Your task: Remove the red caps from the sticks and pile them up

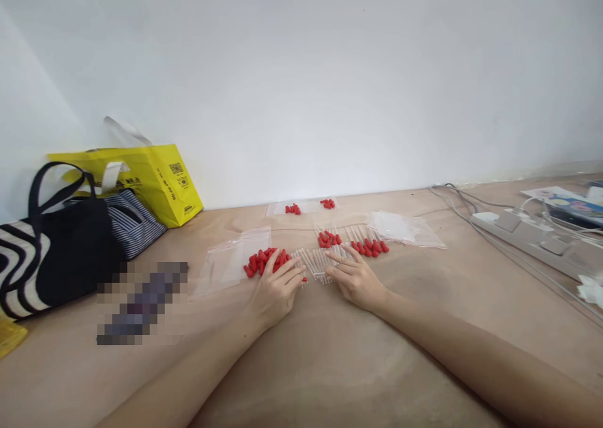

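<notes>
My left hand [276,290] rests palm down on the tabletop, fingers stretched over a heap of small red caps [260,260] and the left end of a row of clear thin tubes [315,263]. My right hand [357,279] lies flat too, fingers spread, touching the right end of those tubes. Beyond it lie more clear tubes with red caps [370,247] and a smaller bunch [329,239]. Neither hand grips anything.
Clear plastic bags lie around: one [225,263] left of the caps, one [405,228] at right, one with red caps [301,207] by the wall. Yellow bag [151,180], striped pouch [129,222] and black-white bag [51,246] stand left. Power strip [527,233] and cables lie right.
</notes>
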Motion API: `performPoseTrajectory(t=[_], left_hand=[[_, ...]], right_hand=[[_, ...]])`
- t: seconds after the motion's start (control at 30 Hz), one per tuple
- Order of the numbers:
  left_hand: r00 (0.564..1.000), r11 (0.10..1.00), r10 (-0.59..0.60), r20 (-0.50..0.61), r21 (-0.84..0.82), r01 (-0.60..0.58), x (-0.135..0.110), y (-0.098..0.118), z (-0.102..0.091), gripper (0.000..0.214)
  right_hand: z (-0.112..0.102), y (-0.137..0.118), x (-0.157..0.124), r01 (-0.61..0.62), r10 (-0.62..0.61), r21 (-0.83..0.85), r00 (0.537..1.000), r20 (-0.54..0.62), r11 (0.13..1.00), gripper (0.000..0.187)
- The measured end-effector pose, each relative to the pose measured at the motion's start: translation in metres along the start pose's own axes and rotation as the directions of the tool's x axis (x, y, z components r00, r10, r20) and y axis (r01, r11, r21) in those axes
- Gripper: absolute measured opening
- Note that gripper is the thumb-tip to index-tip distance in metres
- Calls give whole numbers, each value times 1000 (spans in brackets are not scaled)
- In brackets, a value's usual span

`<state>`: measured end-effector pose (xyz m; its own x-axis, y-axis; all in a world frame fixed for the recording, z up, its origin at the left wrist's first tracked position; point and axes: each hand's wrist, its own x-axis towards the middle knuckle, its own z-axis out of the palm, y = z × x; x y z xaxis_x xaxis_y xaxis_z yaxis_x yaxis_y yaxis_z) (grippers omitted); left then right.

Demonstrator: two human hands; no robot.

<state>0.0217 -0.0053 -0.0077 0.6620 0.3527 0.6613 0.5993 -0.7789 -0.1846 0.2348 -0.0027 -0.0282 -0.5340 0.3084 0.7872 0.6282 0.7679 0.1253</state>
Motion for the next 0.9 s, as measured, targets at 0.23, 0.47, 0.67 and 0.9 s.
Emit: performPoseTrajectory(t=[0.23,0.47,0.67,0.9], left_hand=[[981,980,-190,-48,49,192,-3,-17,0,26],[929,929,-364,-65,50,367,-9,-40,2,34],[805,808,-587,-90,-7,589,-13,-55,-5,22],[823,822,-562,-82,61,567,-11,-53,-9,15]], right_hand=[[4,6,-5,-193,196,-125,980,15,973,27],[15,10,2,-334,331,16,940,85,943,39],[25,11,4,-394,387,72,918,90,916,34],[29,11,5,-419,403,71,899,175,905,24]])
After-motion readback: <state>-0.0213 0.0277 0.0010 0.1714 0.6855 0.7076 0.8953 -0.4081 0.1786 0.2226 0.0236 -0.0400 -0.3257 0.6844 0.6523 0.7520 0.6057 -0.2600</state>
